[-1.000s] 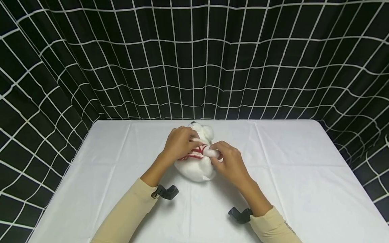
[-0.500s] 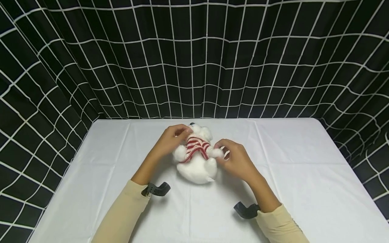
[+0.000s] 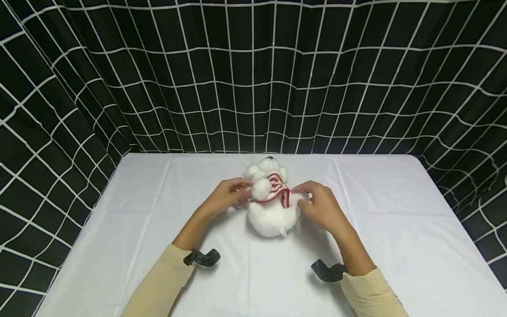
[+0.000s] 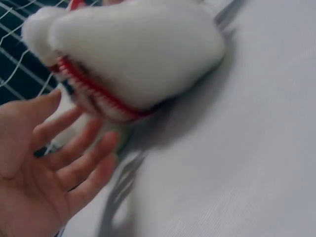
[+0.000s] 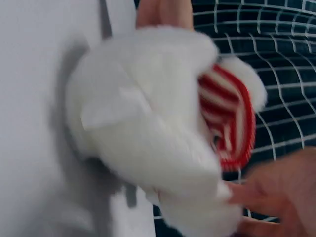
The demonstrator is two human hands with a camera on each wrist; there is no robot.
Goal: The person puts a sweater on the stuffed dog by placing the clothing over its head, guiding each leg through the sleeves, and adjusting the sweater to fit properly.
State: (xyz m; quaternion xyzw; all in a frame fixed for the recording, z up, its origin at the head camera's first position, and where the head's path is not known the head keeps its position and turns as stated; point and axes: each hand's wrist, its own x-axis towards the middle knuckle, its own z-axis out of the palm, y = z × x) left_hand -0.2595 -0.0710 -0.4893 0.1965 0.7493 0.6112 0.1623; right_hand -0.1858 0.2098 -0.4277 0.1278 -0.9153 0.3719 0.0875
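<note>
The white plush bear is located on the table, which is covered with white cloth, slightly right of centre and near the far edge. Its head, with a black nose, points toward that edge; the rounded lower body faces the person. A red-and-white striped knitted garment surrounds the upper body. A small white fabric tag is attached at the lower body.

Left hand: positioned at the left side of the bear, beside a round white paw. The left grip is unclosed, with the fingers spread and loosely bent (contact with the bear cannot be confirmed from either view).

Right hand: positioned at the right side of the bear. The right grip pinches a white plush limb between thumb and fingers.

Each wrist carries a dark curved device, adjacent to the cuff of a beige sleeve. A black curtain with a white grid pattern stands behind the table and along both sides.
</note>
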